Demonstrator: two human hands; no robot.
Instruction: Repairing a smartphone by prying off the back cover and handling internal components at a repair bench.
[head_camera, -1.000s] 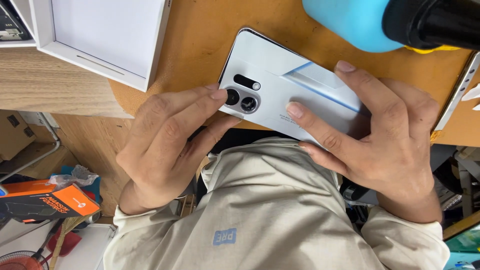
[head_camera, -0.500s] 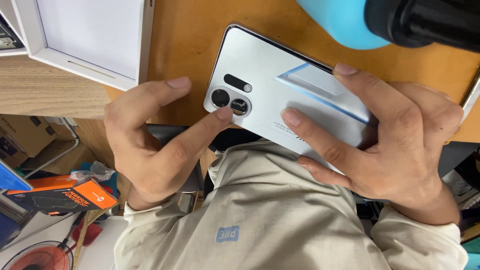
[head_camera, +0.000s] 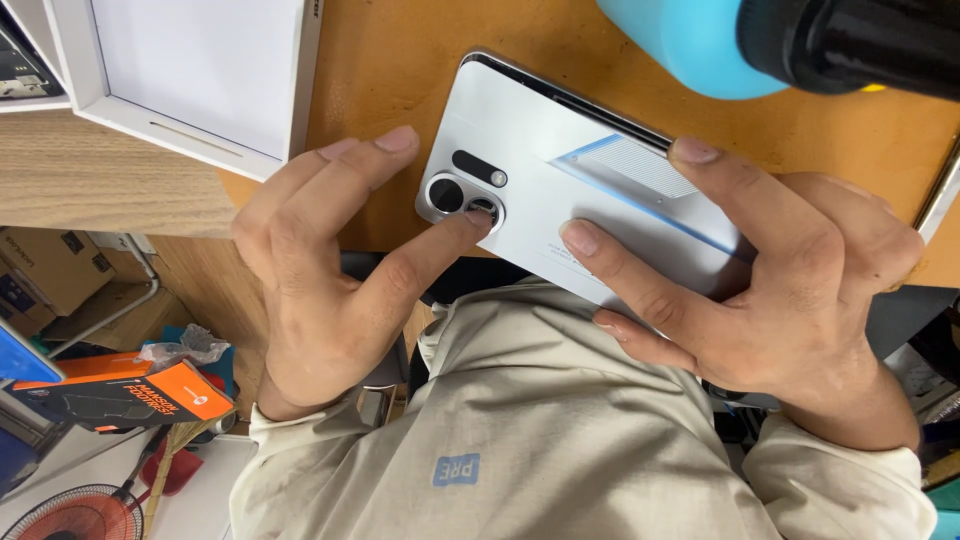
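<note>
Seen from above, the person's left hand (head_camera: 320, 290) is spread open, gripping nothing, with the tip of one finger pressed onto the camera lenses (head_camera: 462, 197) of a silver-white smartphone (head_camera: 590, 190). Its other fingers fan upward and away, hovering just off the phone's left end. The right hand (head_camera: 770, 290) clasps the opposite end of the phone: one finger hooks over the far long edge, another lies flat on the back panel, and the palm closes around the right end, hiding it. The phone lies back side up and tilted, over the near edge of an orange-brown wooden table (head_camera: 400, 80), between the two hands; whether it rests on the wood or is held just above it cannot be told. A pale blue slanted stripe crosses its back. Toward the far left corner of the table stands an open white box (head_camera: 190, 70). At the far right edge sits a light blue object (head_camera: 690, 45) with a black part (head_camera: 850, 45) laid over it. Below the hands shows the person's beige garment (head_camera: 560, 430), and on the floor to the left lies an orange and black carton (head_camera: 120, 395).
</note>
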